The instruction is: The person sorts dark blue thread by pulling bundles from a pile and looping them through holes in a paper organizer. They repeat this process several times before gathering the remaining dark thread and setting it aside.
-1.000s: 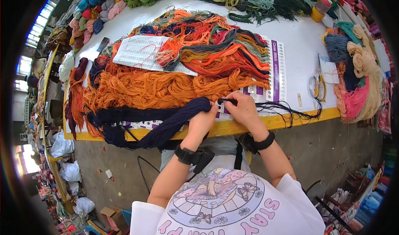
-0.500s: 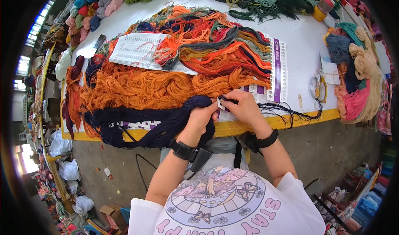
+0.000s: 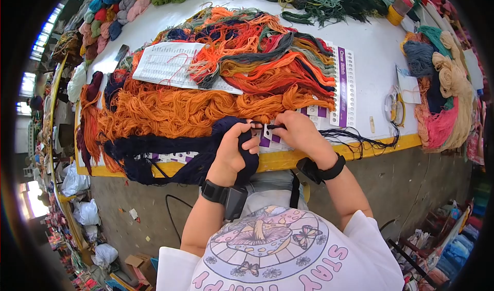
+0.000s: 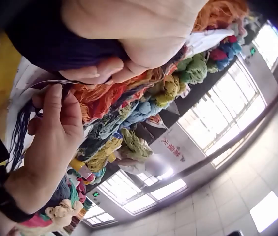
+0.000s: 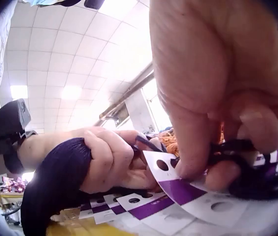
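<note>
My left hand [image 3: 230, 152] grips a thick skein of navy thread [image 3: 154, 143], fingers curled round it near the table's front edge. The skein hangs in a fold over that edge. Close by on the right, my right hand [image 3: 301, 134] pinches dark strands between thumb and fingers. In the right wrist view, a white card with a purple stripe and punched holes [image 5: 181, 189] stands tilted between the hands, right at the right fingertips. A short dark length of navy thread spans the gap between both hands. Loose navy strands [image 3: 355, 137] trail rightward across the table.
Orange skeins [image 3: 170, 108] lie behind the hands, with mixed red, grey and brown threads [image 3: 283, 59] and a printed sheet [image 3: 164, 65] above. A punched card [image 3: 343, 85], scissors [image 3: 395, 108] and pale and pink yarn [image 3: 445, 95] are to the right.
My left hand has lifted its fingers and shifted left with the navy skein. The right hand stays near its place, and a dark strand stretches between the two hands.
</note>
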{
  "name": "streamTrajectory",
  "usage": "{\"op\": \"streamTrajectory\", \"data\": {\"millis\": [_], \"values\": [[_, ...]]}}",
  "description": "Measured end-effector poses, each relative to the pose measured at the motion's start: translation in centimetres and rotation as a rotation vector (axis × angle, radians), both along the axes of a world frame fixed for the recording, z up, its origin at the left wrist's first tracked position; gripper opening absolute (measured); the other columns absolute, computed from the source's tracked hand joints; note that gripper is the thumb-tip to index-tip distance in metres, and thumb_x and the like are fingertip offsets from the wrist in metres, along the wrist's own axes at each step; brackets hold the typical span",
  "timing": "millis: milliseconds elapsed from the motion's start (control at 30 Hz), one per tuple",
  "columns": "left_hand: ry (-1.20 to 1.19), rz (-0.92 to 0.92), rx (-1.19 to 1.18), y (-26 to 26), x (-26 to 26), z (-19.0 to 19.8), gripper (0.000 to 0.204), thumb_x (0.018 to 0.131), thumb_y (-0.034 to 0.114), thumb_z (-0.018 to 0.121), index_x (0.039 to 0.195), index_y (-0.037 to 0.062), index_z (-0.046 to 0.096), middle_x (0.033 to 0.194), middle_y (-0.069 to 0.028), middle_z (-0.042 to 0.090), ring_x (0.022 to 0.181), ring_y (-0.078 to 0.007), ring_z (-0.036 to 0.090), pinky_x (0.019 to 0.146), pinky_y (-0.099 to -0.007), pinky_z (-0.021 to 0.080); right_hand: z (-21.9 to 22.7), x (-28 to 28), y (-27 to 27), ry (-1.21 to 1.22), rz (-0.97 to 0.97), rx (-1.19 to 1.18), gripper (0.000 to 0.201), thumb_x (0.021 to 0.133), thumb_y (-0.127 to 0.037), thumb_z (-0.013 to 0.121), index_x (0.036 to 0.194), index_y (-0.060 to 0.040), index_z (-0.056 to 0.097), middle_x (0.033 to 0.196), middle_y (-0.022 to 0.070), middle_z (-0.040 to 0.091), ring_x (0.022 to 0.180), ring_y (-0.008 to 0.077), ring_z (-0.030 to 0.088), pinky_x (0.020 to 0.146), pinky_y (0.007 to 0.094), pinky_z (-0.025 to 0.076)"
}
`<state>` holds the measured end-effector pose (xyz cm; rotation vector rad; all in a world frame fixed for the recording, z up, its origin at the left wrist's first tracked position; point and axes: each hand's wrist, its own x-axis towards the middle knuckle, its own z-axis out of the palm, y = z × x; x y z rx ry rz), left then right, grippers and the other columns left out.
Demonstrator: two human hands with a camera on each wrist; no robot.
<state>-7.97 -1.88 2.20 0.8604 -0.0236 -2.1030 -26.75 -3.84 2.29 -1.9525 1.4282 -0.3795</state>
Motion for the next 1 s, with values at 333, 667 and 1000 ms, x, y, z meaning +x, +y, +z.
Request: {"op": "streamTrajectory", "data": {"millis": [333,667,1000], "values": [[-0.487,-0.155,-0.5,0.6,-0.9,0.2,0.008,0.082,0.011,0.048,0.079,0.005,0.052,0.054,-0.0032,0.045,0.046,-0.0089,0.041,0.047,-0.0223,0.035,2.6,0.7,-0.2,-0.07,0.063,0.039,0.019,0.082,-0.022,0.053,0.081,-0.0032,0.057,0.073,0.0122,0.058,0.072,0.0293,0.057,0.064,0.0371,0.045],[-0.794,-0.105,-0.229,-1.1,5.1,2.2,0.014,0.079,0.024,0.061,0.079,0.0105,0.061,0.063,0.0041,0.046,0.048,-0.0048,0.037,0.042,-0.0211,0.028,-0.6,0.4,-3.0,-0.266,-0.076,0.223,0.031,0.086,-0.024,0.046,0.075,0.0025,0.058,0.062,0.0109,0.06,0.051,0.0199,0.061,0.053,0.0319,0.048],[-1.129,0.639,-0.131,1.4,25.1,3.9,0.026,0.09,0.026,0.05,0.106,0.0069,0.056,0.098,-0.0012,0.058,0.085,-0.0119,0.055,0.064,-0.0259,0.043,0.2,0.9,-1.9,-0.266,-0.161,0.225,0.02,0.081,-0.015,0.057,0.086,0.0043,0.062,0.064,0.0069,0.061,0.054,0.0138,0.059,0.052,0.0262,0.046]]}}
